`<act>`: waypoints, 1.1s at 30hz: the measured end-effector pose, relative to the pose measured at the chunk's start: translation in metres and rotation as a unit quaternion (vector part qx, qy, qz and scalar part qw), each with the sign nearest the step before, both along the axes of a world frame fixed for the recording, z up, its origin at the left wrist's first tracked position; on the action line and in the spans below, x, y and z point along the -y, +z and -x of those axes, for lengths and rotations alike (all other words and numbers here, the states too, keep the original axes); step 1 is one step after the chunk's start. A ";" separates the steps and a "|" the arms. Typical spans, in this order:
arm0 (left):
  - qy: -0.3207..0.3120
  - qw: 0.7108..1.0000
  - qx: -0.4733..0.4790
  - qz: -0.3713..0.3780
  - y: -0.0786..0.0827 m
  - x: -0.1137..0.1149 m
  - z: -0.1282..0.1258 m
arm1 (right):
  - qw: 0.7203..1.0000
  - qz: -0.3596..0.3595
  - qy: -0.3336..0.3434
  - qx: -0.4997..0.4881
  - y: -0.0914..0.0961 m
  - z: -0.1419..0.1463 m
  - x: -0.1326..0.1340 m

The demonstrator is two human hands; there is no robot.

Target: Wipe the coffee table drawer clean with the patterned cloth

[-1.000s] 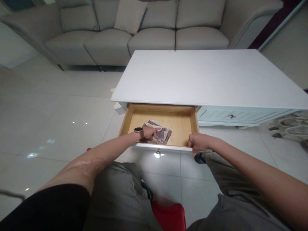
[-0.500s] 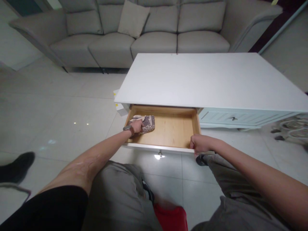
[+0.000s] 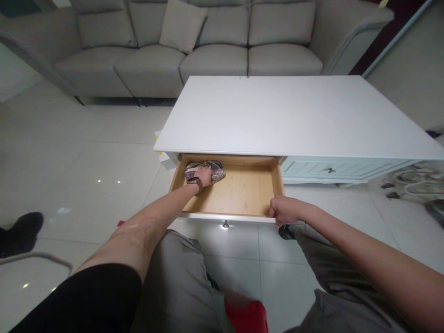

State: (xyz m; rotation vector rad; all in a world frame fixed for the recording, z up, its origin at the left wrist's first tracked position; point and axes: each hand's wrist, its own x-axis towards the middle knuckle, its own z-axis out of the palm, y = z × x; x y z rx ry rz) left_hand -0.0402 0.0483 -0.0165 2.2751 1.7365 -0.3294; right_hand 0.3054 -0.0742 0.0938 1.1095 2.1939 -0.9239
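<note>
Inside the pulled-out wooden drawer [image 3: 249, 185], my left hand [image 3: 204, 176] is pressed on a patterned brown-and-cream cloth [image 3: 218, 172], its fingers bunched into the fabric. The cloth lies on the drawer bottom in the back left part. My right hand [image 3: 281, 210] is closed round the drawer's front right corner, with the fingertips inside hidden. A small knob [image 3: 225, 224] sits on the drawer's white front. The drawer belongs to a white coffee table [image 3: 277, 115].
A second, shut drawer [image 3: 329, 170] is on the table's right. Behind stands a grey sofa [image 3: 215, 64] with a cushion [image 3: 182, 25]. A white box [image 3: 166, 161] is by the table's left side. A red object [image 3: 247, 317] lies between my legs; a person's dark shoe [image 3: 24, 231] shows at left.
My left hand has moved forward and slightly right across the drawer bottom with the cloth, which is more bunched. My right hand keeps its hold on the corner. The view has shifted slightly.
</note>
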 end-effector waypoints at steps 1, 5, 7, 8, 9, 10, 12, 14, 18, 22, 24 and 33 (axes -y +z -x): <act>-0.001 1.000 -0.009 -0.009 0.001 -0.001 -0.006 | 1.000 0.000 0.000 0.000 0.000 0.000 0.000; -0.052 0.999 -0.003 -0.011 0.003 0.004 -0.035 | 1.000 0.001 -0.003 -0.004 -0.002 -0.001 0.000; -0.093 0.996 0.013 -0.005 0.003 0.012 -0.053 | 1.000 0.004 -0.003 -0.005 -0.003 -0.001 0.000; -0.120 0.993 0.019 -0.001 0.004 0.017 -0.062 | 1.000 0.006 -0.002 -0.004 -0.003 0.000 0.000; -0.150 0.988 0.025 0.005 0.004 0.023 -0.072 | 1.000 0.007 -0.002 -0.001 -0.003 0.000 0.000; -0.183 0.983 0.030 0.010 0.004 0.030 -0.082 | 1.000 0.008 -0.002 0.003 -0.002 0.001 0.000; -0.253 0.966 0.041 0.021 0.003 0.046 -0.100 | 1.000 0.010 -0.005 0.009 -0.001 0.002 0.000; -0.318 0.946 0.055 0.028 0.003 0.063 -0.112 | 1.000 0.016 -0.007 0.011 0.000 0.004 0.000; -0.373 0.924 0.087 0.025 0.000 0.084 -0.114 | 1.000 0.025 -0.005 0.005 -0.002 0.004 -0.002; -0.335 0.938 0.073 0.045 0.000 0.071 -0.092 | 1.000 0.018 -0.007 0.007 -0.004 0.002 -0.001; -0.293 0.953 0.046 0.059 0.001 0.056 -0.072 | 1.000 0.014 -0.007 0.005 -0.003 0.002 0.000; 0.026 0.999 -0.007 0.025 -0.003 0.010 0.045 | 1.000 0.002 -0.007 0.008 0.003 0.004 0.001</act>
